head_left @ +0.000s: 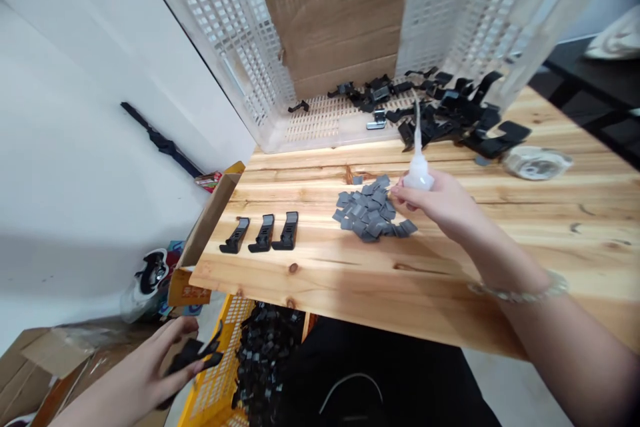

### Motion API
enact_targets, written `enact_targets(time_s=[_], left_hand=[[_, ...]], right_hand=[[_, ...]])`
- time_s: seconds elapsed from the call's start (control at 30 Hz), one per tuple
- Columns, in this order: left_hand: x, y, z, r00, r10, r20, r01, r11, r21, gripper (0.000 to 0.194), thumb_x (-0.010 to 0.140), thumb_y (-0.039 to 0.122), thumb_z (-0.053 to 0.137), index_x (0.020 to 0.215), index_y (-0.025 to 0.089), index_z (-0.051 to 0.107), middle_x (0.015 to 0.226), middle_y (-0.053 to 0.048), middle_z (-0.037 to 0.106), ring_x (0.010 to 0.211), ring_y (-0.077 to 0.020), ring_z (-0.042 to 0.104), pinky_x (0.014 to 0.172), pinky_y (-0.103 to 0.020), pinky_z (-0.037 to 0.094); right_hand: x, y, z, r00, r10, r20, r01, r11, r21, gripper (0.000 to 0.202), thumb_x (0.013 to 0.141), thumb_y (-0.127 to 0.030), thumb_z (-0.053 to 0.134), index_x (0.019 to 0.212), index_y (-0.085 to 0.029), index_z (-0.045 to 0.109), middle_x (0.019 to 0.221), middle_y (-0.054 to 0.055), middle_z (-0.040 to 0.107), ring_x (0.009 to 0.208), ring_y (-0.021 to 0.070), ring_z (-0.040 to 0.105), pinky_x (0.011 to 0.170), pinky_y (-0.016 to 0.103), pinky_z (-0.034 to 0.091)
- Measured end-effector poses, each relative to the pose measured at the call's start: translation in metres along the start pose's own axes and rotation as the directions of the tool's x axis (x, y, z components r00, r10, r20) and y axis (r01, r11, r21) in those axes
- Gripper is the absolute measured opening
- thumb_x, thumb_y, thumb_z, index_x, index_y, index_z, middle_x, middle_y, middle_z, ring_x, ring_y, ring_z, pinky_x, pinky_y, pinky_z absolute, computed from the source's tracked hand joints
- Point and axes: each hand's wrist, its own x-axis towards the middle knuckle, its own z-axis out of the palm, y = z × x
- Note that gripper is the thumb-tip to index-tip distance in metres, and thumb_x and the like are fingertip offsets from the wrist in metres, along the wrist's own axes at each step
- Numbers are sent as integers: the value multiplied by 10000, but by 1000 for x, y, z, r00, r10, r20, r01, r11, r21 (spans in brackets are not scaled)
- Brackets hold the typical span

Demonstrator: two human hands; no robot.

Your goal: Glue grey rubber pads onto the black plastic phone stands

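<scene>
- The wooden table (345, 273) is ending in a near edge just in front of the person's dark-clothed lap (400, 373), and its left edge is slanting down beside an open cardboard box (213, 220).
- Wood grain is showing between the row of three black clips (262, 233) and the pile of gray squares (370, 210), and along the front edge, leaving room for moving there.
- The right hand (440, 203) is closing its fingers around a white nozzle bottle (419, 173), holding it nozzle up just beside the gray squares.
- The left hand (160, 360) is gripping dark pieces (210, 352) between thumb and fingers, hanging beyond the table's left corner; their exact number is hard to tell.
- Below, a yellow crate (207, 387) is holding many small black parts (265, 353).
- A white crate (225, 67) is blocking the far side, with loose black parts (450, 113) spilling from its opening onto the wood.
- A tape roll (537, 163) is lying near that spill, at the right.
</scene>
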Motion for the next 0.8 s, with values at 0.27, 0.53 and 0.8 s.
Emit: enact_targets(time_s=[0.27,0.53,0.8], left_hand=[[70,52,-7,916,60,-395,33,974,226,540,871,623,429,1170,184,527,1148,-125,660,1009,-285,656,874,-406,535],[202,86,-23,896,185,-404,9,901,433,398,923,422,369,1100,141,588,1113,-150,677,1070,-283,630,920,-357,472],[287,125,-60,860,82,-504,146,906,397,528,899,479,423,1242,89,518,1088,-226,684,1032,-363,643,820,-422,477]], right_hand=[[5,9,4,1000,18,14,-18,999,51,220,633,-327,754,688,-194,587,666,24,590,594,142,500,540,278,385],[11,9,0,998,59,-29,-55,993,104,194,646,-271,727,647,-189,551,594,8,547,533,109,451,523,266,349],[14,13,-6,996,34,-82,-27,997,77,203,653,-259,699,663,-186,510,577,-12,532,524,95,436,533,257,338]])
